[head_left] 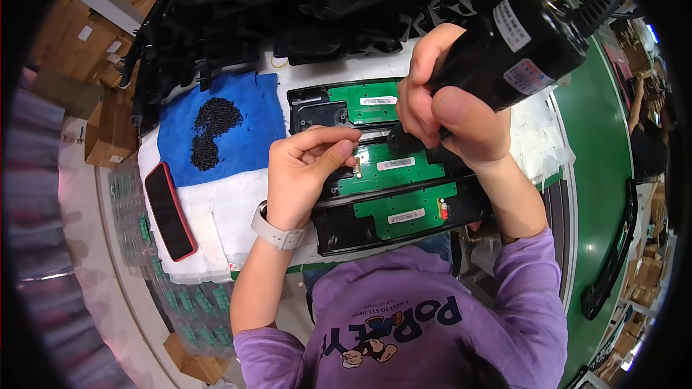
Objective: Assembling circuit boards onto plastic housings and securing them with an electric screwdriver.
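Observation:
My right hand (468, 115) grips a black electric screwdriver (530, 39) with a coiled cord, its nose tilted down over the middle panel. My left hand (299, 173) hovers at that panel's left part, thumb and fingertips drawn together in a pinch. Whatever sits between those fingertips is too small to make out. Beneath the hands lie three black plastic panels (335, 238), each with a green circuit board. The far board (353, 112) and the middle board (389, 181) are partly covered by my hands. The near board (425, 227) shows a white label and a small connector.
Small black screws (218, 117) lie in two piles on a blue cloth (256, 112) at the left. A red-edged phone (171, 212) rests nearer on the white sheet. Black plastic parts (317, 11) crowd the far side. Cardboard boxes (108, 126) stand beyond the left edge.

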A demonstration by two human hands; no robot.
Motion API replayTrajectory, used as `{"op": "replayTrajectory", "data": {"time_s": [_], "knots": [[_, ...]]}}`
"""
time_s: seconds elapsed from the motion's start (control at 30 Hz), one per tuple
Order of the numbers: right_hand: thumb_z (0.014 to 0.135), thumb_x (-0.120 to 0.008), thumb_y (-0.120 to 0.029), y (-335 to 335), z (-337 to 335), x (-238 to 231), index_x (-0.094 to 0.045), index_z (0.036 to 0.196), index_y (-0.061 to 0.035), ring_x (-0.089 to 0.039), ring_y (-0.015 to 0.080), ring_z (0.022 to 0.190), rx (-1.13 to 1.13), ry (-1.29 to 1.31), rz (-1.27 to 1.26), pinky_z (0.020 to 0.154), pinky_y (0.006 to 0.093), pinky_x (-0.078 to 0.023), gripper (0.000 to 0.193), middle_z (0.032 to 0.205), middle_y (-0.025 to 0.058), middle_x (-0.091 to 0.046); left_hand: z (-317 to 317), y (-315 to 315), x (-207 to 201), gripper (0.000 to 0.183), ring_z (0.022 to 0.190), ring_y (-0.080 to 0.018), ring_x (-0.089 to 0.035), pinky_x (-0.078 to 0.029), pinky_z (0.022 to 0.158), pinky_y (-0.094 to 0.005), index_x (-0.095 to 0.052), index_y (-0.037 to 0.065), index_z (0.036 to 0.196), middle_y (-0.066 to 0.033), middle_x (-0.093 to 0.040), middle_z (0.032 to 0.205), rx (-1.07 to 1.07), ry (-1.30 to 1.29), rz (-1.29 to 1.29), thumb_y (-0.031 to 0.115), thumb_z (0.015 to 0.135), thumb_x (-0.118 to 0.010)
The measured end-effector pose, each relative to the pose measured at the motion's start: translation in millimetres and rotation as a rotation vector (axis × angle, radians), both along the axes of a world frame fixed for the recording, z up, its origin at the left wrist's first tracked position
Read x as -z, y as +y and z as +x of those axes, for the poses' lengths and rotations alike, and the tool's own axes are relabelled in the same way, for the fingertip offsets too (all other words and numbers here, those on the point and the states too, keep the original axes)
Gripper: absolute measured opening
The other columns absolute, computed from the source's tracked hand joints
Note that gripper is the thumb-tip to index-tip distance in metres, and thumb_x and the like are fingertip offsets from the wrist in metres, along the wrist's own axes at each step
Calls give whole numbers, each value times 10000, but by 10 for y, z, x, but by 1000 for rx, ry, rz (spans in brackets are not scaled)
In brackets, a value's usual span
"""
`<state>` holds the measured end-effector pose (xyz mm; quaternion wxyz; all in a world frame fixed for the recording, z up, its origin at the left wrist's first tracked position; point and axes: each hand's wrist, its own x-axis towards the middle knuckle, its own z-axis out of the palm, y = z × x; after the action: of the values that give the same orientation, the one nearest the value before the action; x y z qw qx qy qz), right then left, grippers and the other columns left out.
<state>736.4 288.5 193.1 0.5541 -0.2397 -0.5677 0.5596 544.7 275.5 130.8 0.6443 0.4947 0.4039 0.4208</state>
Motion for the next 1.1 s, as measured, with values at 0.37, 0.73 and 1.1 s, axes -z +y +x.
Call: {"op": "replayTrajectory", "data": {"time_s": [0.37, 0.73, 1.1], "knots": [[746, -613, -96, 46, -134, -23, -436, 805, -16, -421, 75, 406, -16, -56, -10, 389, 201, -336, 202, 522, 35, -465, 12, -4, 18, 185, 741, -121, -617, -497, 691, -221, -611, -58, 990, -110, -644, 865, 54, -33, -20, -21, 809, -588], [823, -584, -321, 105, 184, 16, -453, 1013, -27, -443, 106, 445, -214, 263, 223, 494, 273, -395, 374, 605, 5, -474, 44, -25, -63, 171, 721, -135, -632, -500, 669, -209, -614, -46, 978, -107, -651, 823, -115, -3, 39, -5, 814, -590], [855, -481, -384, 71, 242, 21, -466, 1024, -51, -433, 88, 494, -157, 564, 185, 600, 289, -381, 373, 640, -18, -455, 46, -81, -96, 139, 729, -162, -642, -508, 666, -224, -611, -53, 924, -134, -651, 824, 35, -40, 5, -35, 787, -606]]}}
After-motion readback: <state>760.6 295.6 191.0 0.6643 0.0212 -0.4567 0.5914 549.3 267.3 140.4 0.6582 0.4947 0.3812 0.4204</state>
